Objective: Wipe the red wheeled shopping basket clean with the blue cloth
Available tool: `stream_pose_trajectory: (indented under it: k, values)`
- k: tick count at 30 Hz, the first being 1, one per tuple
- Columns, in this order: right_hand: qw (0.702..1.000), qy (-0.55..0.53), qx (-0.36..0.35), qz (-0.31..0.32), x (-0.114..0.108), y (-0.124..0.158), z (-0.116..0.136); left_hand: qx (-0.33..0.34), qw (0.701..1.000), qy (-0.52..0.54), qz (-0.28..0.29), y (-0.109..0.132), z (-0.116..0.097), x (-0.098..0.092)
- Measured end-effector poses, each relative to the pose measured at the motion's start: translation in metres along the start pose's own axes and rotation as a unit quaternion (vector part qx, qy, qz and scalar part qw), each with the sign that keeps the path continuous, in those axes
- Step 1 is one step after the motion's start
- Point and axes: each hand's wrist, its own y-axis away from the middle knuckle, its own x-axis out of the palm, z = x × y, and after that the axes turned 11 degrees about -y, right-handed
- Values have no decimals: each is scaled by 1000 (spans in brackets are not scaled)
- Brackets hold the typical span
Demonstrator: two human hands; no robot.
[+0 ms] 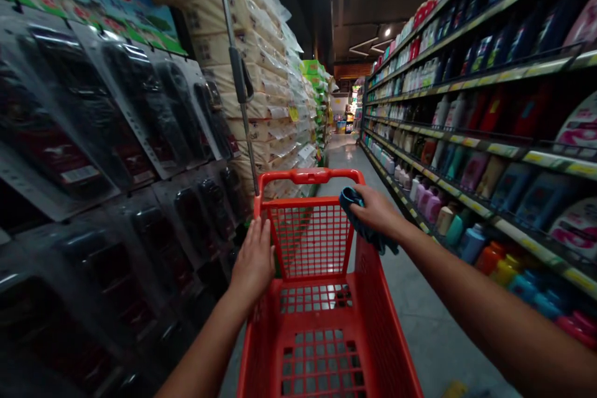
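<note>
A red plastic shopping cart (321,323) stands in front of me, and its basket holds nothing that I can see. My left hand (254,258) lies on the cart's left rim with the fingers stretched out forward. On the right rim, near the front corner of the handle frame, my right hand (377,208) is closed on a dark blue cloth (351,202). Part of the cloth hangs down under the palm along the outside of the cart. The red handle bar (308,175) rises beyond both hands.
On the left, packaged dark items (135,99) hang on a rack, beside tall stacks of wrapped packs (261,74). A thin metal pole (228,18) rises at the cart's left corner. Shelves of bottles (471,168) line the right. Grey floor (345,158) runs down the aisle.
</note>
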Motion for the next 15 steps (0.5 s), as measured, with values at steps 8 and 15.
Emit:
stream_pose_trajectory:
  k: [8, 15]
  values:
    - [975, 205, 86, 20, 106, -43, 61, -29, 999, -9, -28, 31, 18, 30]
    - [984, 70, -155, 56, 177, -35, 113, -50, 998, 10, -33, 44, 2, 28]
